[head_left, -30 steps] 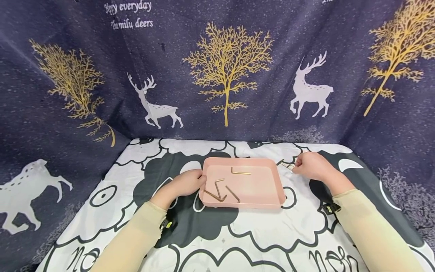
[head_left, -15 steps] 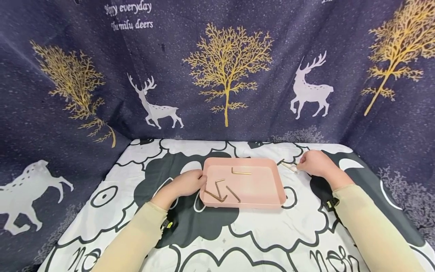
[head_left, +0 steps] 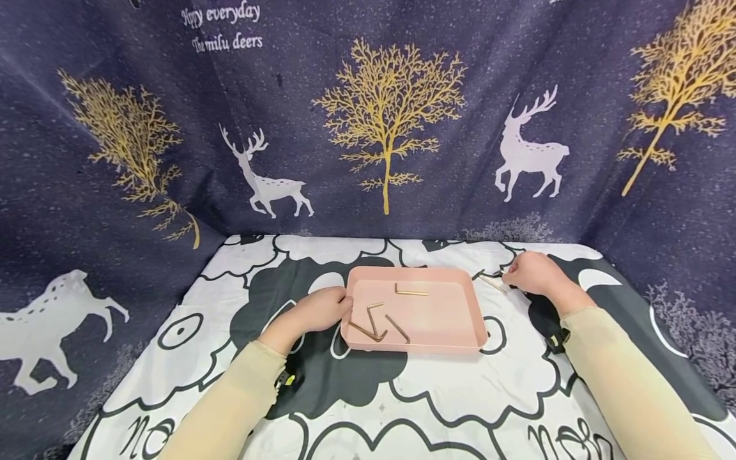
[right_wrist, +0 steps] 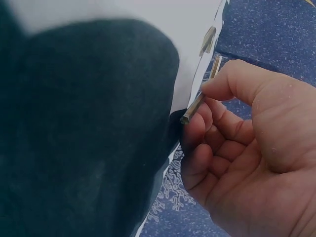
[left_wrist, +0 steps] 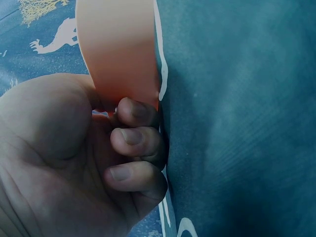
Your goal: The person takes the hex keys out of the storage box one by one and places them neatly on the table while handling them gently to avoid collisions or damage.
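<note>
My left hand [head_left: 322,309] grips the left wall of a shallow pink tray [head_left: 451,319]; in the left wrist view its fingers curl against the tray's outer side [left_wrist: 123,54]. Several brass-coloured hex keys lie in the tray, one [head_left: 411,293] near its back and the others, such as the angled key [head_left: 397,328], towards the left front. To the right of the tray, my right hand [head_left: 537,276] pinches a hex key [right_wrist: 192,109] between thumb and index finger. Another hex key [head_left: 492,283] rests on the cloth between that hand and the tray.
A black-and-white cartoon-print cloth [head_left: 448,390] covers the table. Dark blue curtains with deer and tree prints [head_left: 345,128] stand behind and at both sides. A black strap [head_left: 556,340] is on the right wrist.
The right hand has drawn slightly away from the hex key on the cloth, with a pinched key now apart from it. My left hand and the tray stay in place.
</note>
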The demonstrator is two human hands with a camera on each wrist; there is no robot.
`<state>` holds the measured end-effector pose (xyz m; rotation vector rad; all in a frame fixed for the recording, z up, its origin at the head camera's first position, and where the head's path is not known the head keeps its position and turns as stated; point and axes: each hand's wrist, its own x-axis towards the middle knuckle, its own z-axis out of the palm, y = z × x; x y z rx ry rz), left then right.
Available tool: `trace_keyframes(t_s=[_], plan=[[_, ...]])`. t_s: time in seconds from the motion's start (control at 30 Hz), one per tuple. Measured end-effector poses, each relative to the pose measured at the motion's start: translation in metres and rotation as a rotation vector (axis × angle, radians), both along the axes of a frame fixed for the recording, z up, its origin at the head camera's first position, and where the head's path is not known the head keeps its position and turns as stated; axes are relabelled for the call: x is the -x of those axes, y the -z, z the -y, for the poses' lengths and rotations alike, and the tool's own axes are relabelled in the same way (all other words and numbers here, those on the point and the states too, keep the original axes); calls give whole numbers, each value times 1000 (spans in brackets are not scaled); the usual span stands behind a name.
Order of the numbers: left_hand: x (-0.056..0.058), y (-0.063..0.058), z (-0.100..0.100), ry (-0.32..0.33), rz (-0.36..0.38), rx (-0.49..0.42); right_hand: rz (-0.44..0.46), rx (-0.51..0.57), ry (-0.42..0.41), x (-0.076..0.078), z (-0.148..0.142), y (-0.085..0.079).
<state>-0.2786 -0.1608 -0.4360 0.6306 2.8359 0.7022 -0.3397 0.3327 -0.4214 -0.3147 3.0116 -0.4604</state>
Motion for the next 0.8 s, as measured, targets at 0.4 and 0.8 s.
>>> trace_keyframes(t_s=[0.4, 0.8], plan=[[0, -1, 0, 3, 19, -10, 28, 15, -4, 5, 6, 0], [-1, -1, 1, -9, 12, -6, 41, 15, -19, 9, 6, 1]])
